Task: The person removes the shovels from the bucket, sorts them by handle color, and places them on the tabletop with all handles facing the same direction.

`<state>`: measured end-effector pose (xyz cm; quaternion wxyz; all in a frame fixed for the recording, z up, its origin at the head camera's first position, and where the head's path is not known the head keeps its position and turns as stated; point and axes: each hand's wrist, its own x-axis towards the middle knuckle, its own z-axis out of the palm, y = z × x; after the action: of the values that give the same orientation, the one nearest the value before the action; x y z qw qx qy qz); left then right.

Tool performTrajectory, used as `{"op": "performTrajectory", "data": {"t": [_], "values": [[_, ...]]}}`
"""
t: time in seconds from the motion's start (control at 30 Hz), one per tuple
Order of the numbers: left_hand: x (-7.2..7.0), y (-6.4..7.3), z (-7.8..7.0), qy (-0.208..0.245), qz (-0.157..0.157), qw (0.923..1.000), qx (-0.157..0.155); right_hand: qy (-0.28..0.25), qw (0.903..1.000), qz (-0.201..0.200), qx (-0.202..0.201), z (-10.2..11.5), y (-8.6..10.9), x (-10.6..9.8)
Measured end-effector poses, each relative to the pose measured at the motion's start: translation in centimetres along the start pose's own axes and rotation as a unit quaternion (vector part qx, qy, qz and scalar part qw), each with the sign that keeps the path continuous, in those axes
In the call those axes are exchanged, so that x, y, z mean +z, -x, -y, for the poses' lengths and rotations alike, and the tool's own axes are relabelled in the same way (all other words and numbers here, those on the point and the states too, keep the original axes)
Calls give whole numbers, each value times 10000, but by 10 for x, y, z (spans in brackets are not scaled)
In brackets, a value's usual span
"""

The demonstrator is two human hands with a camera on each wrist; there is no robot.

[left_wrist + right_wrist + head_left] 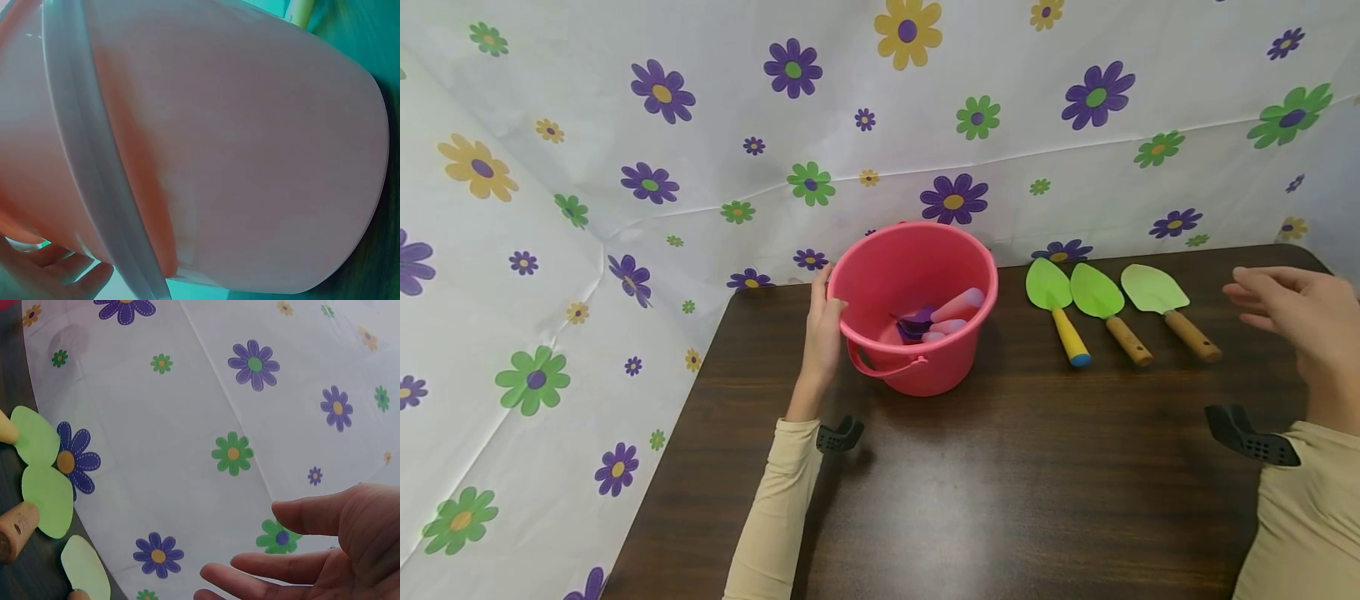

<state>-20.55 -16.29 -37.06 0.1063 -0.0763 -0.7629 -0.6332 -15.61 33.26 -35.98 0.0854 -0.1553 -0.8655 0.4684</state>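
Observation:
A pink bucket [934,375] stands tilted toward me at the back of the table. My left hand [824,333] grips its left rim, thumb over the edge; in the left wrist view the bucket wall [262,150] fills most of the picture. Inside the bucket lie several tools with pink handles [957,305] and dark purple parts. Right of it are three hand trowels with green blades: one with a yellow handle [1067,335], two with wooden handles [1126,338]. My right hand [1303,312] hovers to their right, fingers extended, holding nothing.
The dark wooden table [1000,492] stretches toward me. A white sheet with a flower print [880,150] hangs behind and on the left, close to the table's edges. The bucket's pink handle [883,367] hangs down in front.

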Motion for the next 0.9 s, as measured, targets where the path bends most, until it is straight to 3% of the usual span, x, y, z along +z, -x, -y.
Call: {"op": "performTrajectory", "data": {"t": [0.13,0.37,0.73,0.9], "values": [[4,1,-1,-66,-142,9998,122,-104,9998,54,-139,2,0,1],[16,6,-1,-481,-731,9944,595,-18,9997,82,-219,10,2,5],[31,13,-4,-626,-1361,9863,688,-391,9979,267,-450,28,8,17],[34,15,-3,-364,-1347,9883,621,-217,9986,310,-375,31,8,19]]}}
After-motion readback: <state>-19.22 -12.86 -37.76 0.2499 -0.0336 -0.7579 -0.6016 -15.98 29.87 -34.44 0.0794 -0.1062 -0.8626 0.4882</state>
